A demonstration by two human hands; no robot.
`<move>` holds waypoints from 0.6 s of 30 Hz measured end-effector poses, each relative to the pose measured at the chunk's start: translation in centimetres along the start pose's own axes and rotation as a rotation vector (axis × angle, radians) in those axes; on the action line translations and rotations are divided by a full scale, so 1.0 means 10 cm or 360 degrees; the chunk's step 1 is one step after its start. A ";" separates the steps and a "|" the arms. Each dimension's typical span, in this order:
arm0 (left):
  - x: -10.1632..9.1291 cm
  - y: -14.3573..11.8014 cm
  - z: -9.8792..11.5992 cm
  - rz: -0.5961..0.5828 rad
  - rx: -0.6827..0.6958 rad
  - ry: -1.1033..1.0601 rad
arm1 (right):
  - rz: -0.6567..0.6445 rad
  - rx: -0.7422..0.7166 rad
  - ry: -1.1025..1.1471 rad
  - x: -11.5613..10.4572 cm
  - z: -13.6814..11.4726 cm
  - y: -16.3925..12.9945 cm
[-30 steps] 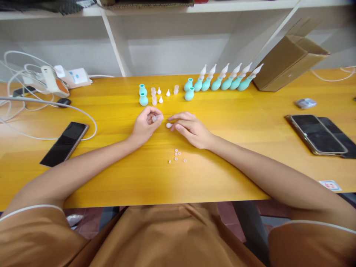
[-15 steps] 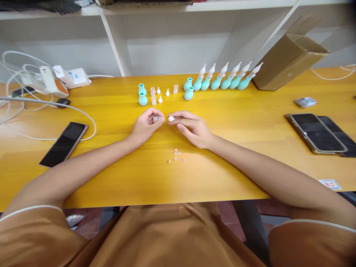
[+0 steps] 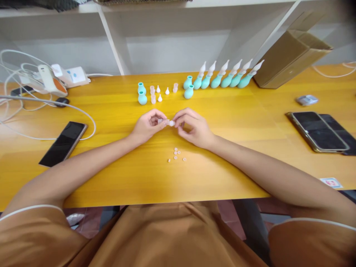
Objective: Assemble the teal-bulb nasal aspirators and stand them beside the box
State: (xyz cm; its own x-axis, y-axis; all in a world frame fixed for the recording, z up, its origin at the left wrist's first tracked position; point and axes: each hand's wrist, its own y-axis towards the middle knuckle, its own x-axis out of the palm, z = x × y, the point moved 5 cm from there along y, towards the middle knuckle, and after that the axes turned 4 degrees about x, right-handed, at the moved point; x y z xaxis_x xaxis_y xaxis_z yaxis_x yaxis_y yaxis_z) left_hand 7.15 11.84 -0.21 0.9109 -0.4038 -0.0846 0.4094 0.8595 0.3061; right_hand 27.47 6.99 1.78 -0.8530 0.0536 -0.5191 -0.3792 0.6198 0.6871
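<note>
My left hand (image 3: 147,127) pinches a small translucent connector (image 3: 160,121) between thumb and fingers. From the other side, my right hand (image 3: 196,128) grips a white nozzle tip (image 3: 171,123), mostly covered by my fingers. The two pieces meet end to end; how deep one sits in the other I cannot tell. Nearer to me lie several small pale rings (image 3: 175,152). Beyond my hands stand loose white nozzle tips (image 3: 167,91), translucent connectors (image 3: 153,99) and teal bulbs (image 3: 142,98) with open necks. Two more open bulbs (image 3: 188,92) are farther right.
A row of teal bulbs with white nozzles (image 3: 224,72) stands at the back right, beside a cardboard box (image 3: 292,59). Phones lie at left (image 3: 63,144) and right (image 3: 318,130). Cables and chargers (image 3: 73,76) crowd the back left. A small card (image 3: 331,183) lies near the right front edge.
My right hand has brought the nozzle tip leftward against the connector, closing the gap between them. My right fingers are more curled. The things on the table have stayed put.
</note>
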 end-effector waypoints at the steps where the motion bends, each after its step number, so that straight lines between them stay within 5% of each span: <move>1: 0.00 0.00 0.00 -0.0006 -0.0002 -0.0003 | 0.0023 0.0010 0.0009 -0.01 0.00 0.01; 18: 0.05 -0.04 0.07 -0.0072 -0.0117 -0.0129 | 0.0122 -0.0081 0.0147 -0.06 -0.04 0.03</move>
State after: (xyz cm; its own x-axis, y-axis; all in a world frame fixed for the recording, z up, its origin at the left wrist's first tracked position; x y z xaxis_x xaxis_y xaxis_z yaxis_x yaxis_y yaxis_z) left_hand 7.46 11.10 0.28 0.8855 -0.4643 -0.0188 0.4554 0.8592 0.2330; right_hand 27.69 6.88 2.47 -0.9087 0.0255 -0.4166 -0.3273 0.5760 0.7491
